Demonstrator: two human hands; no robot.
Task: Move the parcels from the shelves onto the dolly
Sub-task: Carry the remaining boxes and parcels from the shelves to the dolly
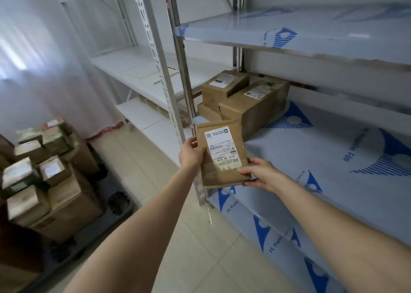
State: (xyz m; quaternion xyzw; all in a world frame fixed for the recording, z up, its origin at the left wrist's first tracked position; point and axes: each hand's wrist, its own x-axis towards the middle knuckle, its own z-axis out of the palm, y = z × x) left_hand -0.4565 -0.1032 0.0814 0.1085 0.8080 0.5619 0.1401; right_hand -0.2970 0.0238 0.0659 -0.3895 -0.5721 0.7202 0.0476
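Observation:
A flat brown parcel [219,172] with a white shipping label is held in front of the shelf's left post. My left hand [192,153] grips its left edge, thumb on top. My right hand [259,173] holds its lower right corner, thumb on the label side. Three more brown parcels [251,106] are stacked at the back left of the same shelf [311,159]. The dolly [115,206] stands on the floor at lower left, loaded with several boxes [51,181].
The steel shelves wear blue-printed protective film. A grey upright post [178,74] rises beside the held parcel. A white shelving unit [138,70] stands further left with flat items on it. Tiled floor [178,237] lies between the dolly and the shelves.

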